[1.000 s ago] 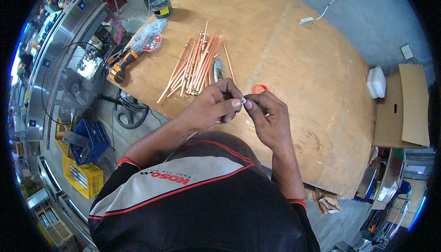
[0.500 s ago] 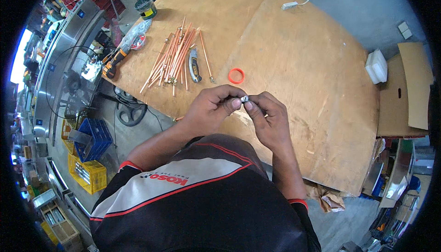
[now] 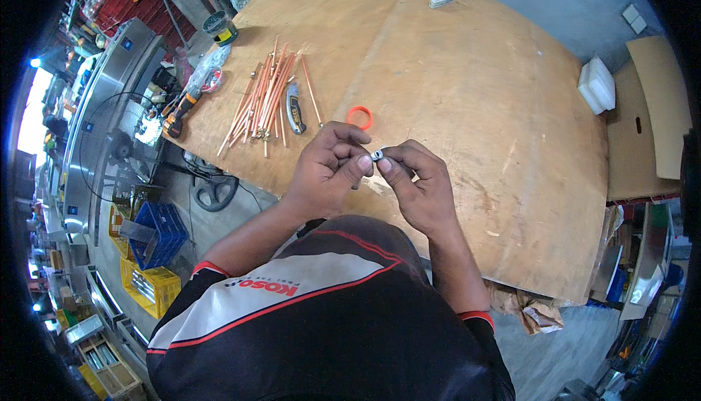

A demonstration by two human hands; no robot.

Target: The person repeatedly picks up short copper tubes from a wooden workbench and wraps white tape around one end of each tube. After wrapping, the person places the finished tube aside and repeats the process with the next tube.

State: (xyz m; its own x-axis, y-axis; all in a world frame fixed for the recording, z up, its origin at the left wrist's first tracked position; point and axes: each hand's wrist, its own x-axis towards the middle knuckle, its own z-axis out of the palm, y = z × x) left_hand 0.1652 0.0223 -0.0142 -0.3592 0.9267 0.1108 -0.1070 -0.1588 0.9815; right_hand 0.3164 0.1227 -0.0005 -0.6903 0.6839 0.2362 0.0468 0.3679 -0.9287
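Observation:
Over the near edge of the table, a small silvery metal fitting [image 3: 377,155] with a dark opening sits between my two hands. My right hand [image 3: 420,185] pinches it between thumb and index finger. Just to its left is my left hand [image 3: 327,167], fingers curled, thumb tip close beside the fitting and index finger lifted above. What those left fingers grip, if anything, is hidden. Beyond my hands lie an orange ring [image 3: 359,117], perhaps a roll of tape, a utility knife [image 3: 294,109] and a heap of thin copper tubes [image 3: 264,101] with metal end fittings.
The wooden table [image 3: 467,79] carries a power drill [image 3: 181,112], a plastic bag [image 3: 208,69] and a dark tub [image 3: 221,28] along its left side. A white power strip [image 3: 442,1] lies at the back. Foam blocks [image 3: 597,85] and a cardboard box [image 3: 634,138] stand right; crates [image 3: 157,234] sit lower left.
My left index finger has lifted from the fitting, and the left hand has opened slightly. The fitting stays in my right fingers. The whole view has shifted a little.

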